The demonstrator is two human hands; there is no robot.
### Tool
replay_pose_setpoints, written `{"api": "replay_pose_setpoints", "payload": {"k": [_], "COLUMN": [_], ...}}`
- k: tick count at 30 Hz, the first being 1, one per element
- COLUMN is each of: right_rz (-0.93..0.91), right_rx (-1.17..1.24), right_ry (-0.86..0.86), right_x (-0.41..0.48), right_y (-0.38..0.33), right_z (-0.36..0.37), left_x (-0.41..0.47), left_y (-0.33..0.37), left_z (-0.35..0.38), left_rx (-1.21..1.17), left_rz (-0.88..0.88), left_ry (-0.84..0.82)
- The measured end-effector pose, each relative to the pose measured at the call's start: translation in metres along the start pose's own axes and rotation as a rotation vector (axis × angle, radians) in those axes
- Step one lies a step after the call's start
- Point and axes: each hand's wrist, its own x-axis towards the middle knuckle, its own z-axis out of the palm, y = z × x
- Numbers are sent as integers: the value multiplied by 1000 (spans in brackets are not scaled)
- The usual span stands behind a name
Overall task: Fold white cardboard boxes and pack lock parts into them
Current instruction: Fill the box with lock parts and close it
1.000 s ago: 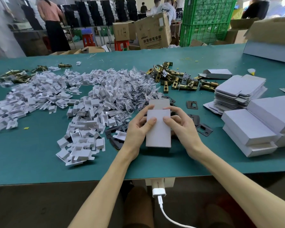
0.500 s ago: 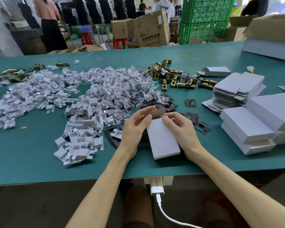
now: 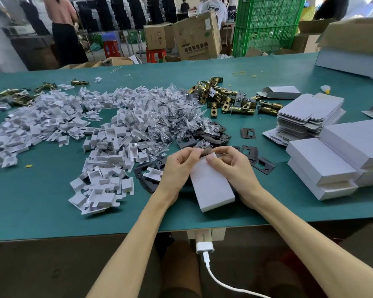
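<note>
Hands [image 3: 179, 168] on slim wht box [image 3: 211, 188], askew

Left hand [image 3: 177, 168] and right hand [image 3: 235, 168] are shown bare, nails short; left forearm [image 3: 138, 237] and right forearm [image 3: 306, 239] are uncovered along all the length shown; a white plug block [image 3: 205, 247] is seated in a beige pack [image 3: 202, 235] at the body's front; a white cable [image 3: 220, 283] is run down from it; a knee [image 3: 179, 265] is shown in shadow, clothing there cannot be told.
</note>
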Motion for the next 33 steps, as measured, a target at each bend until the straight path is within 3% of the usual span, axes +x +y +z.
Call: {"api": "replay_pose_setpoints", "payload": {"k": [4,9,16,22,33], "right_rz": [28,69,25,19,14], "right_rx": [17,17,39,72,93], "right_ry": [-46,-151,-116,-109,-105], "right_x": [-2,-3,-3,-3,-4], "right_y": [-3,-4,-1,-1,-5], "right_z": [1,3,-2,-3,-2], "left_x": [1,3,2,0,1], "left_y": [-2,-6,-3,-2,-2], "left_z": [-4,-6,-6,-5,-6], "left_rx": [56,-52,-167,-108,-162], "left_rz": [3,-52,-48,-41,-69], "left_ry": [24,143,112,-8,83]}}
